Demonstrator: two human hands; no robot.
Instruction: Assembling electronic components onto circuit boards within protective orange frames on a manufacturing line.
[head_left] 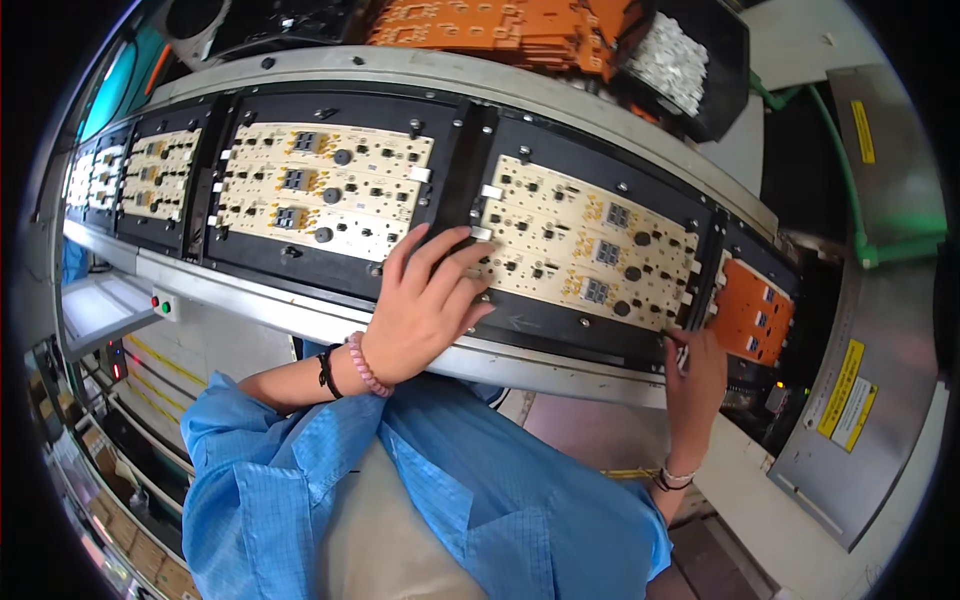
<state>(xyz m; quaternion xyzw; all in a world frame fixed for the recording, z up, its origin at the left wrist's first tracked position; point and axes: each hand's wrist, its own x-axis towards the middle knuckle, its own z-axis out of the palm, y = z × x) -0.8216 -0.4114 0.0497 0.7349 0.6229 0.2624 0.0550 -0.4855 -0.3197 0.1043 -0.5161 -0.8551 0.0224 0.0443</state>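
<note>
Spreading loose and unclenched over the left end of the cream circuit boards (565, 235), the left hand (418, 315) grips nothing visible. The right hand (697, 375) curls at their lower right corner; whether it pinches anything, I cannot tell. A black tray (545, 320) holds these boards. Above, a black bin (728, 95) contains heaped small white pieces (668, 68).

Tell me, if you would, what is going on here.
A person in blue works over a black tray of cream circuit boards. The left hand spreads its fingers at the boards' left end; the right hand bends its fingers near their lower right corner, its grip unclear. An orange board sits farther right, and more cream boards lie to the left.
</note>
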